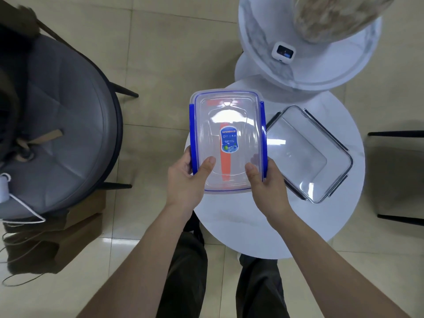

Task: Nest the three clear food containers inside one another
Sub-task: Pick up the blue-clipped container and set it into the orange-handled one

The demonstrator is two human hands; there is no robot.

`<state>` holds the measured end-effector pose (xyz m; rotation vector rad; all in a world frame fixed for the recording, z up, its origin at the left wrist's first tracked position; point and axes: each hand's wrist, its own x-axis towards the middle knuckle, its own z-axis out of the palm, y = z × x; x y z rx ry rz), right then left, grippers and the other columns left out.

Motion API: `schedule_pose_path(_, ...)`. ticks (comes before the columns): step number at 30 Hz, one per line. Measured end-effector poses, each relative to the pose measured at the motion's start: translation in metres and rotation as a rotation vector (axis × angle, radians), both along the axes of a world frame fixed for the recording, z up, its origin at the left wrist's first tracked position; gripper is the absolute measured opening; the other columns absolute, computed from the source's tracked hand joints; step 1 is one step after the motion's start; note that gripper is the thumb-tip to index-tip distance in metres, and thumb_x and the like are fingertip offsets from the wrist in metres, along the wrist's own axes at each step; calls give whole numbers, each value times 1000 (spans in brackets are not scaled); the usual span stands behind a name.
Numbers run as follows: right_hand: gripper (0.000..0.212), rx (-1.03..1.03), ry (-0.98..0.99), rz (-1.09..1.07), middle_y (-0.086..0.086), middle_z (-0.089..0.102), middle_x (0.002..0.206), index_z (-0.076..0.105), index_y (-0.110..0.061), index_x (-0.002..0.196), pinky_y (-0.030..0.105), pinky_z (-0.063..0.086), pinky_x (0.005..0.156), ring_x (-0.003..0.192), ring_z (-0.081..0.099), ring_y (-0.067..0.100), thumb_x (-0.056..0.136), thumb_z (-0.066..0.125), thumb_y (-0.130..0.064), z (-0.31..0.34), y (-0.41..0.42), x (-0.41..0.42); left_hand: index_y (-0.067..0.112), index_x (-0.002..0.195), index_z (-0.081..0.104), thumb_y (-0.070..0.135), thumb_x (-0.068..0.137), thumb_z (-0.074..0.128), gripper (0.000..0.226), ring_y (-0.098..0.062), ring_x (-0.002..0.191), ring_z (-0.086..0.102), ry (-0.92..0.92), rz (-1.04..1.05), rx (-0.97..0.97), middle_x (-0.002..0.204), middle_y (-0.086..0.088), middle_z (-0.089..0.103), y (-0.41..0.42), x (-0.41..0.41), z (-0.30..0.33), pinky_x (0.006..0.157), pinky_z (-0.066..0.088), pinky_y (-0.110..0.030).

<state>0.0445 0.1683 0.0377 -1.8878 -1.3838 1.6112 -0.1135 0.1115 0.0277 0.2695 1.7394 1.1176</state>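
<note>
1. You've got the blue-clipped container [229, 143] held up over the near-left part of the round white table [241, 226], lid side facing the camera. Whether it's touching the tabletop or lifted off it, I can't tell from this angle.
2. Your left hand [185, 180] is clamped on its near-left corner, thumb flat on the lid, the other fingers hidden behind the blue side clip.
3. Your right hand [266, 182] does the same on the near-right corner, thumb on top and the rest tucked out of sight underneath.
4. There's an orange strip showing through the clear plastic, plus a blue sticker [229, 140] in the middle (print is way too small to read). Can't say if the orange bit is inside the box or under it.
5. The dark-clipped container [307, 154] sits on the table just right of the blue-clipped one, lying at an angle. Glare makes it hard to say whether its lid is on.
6. I can only make out those two containers; anything inside either one is lost in reflections.
7. Far side of the table there's a taller white marbled stand [263, 42] with a small white gadget [283, 52] on it, and something blurry and beige cut off at the top edge.
8. Left of the table is a grey cushioned chair [64, 125], partly cut off by the frame.
</note>
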Motion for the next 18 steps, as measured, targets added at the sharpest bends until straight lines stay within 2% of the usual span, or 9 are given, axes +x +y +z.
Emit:
schedule_pose_path(4,35,-7,3,-4,-17,59,103,50,-15,133,1,47,60,90,59,-6,101,56,-27,-2,0,2,12,129,66,23,92,72,39,-23,105,75,9,3,-3,117,-6,77,0,1,-2,81,64,-30)
schedule_pose_path(10,39,19,-20,6,-1,61,115,51,-11,135,1,47,62,92,60,-2,101,57,-28,-6,0,2,12,125,68,21,93,73,34,-22,103,76,26,-6,-1,112,-4,79,-1,0,-3,88,63,-39)
schedule_pose_path(18,38,22,-8,5,2,63,117,53,-11,135,1,47,61,93,61,-3,101,57,-27,-8,0,3,12,126,68,22,93,73,35,-21,104,76,45,-20,4,113,-5,78,-2,0,-1,90,63,-44)
